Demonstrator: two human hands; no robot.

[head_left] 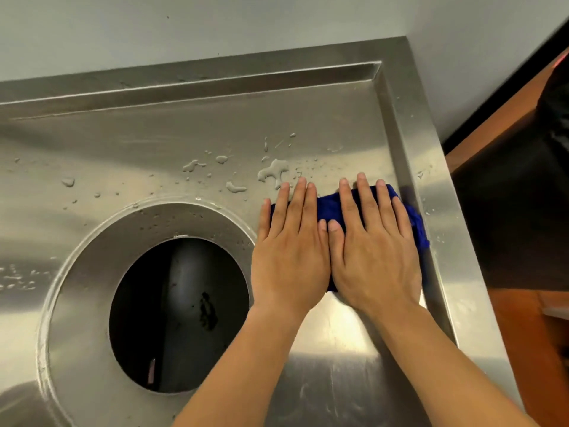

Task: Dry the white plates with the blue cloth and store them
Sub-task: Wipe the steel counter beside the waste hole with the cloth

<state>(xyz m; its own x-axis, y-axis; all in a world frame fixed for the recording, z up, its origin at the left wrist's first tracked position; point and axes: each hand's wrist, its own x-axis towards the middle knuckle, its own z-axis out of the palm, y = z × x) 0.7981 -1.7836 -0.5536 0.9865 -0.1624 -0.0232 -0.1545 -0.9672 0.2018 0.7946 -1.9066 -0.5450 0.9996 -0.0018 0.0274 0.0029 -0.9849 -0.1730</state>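
Observation:
The blue cloth point(327, 205) lies folded on the steel counter point(184, 143), close to its raised right edge. My left hand point(288, 254) and my right hand point(374, 251) rest flat on top of the cloth, side by side, fingers stretched forward and thumbs touching. Both palms press down on it; neither hand grips it. Most of the cloth is hidden under my hands, with blue showing between them and along the right side. No white plate is in view.
A large round hole point(177, 312) in the counter opens just left of my hands, dark inside. Water drops and small puddles point(274, 172) lie ahead of my fingertips. A raised rim point(409, 167) borders the counter on the right, with brown floor point(505, 134) beyond it.

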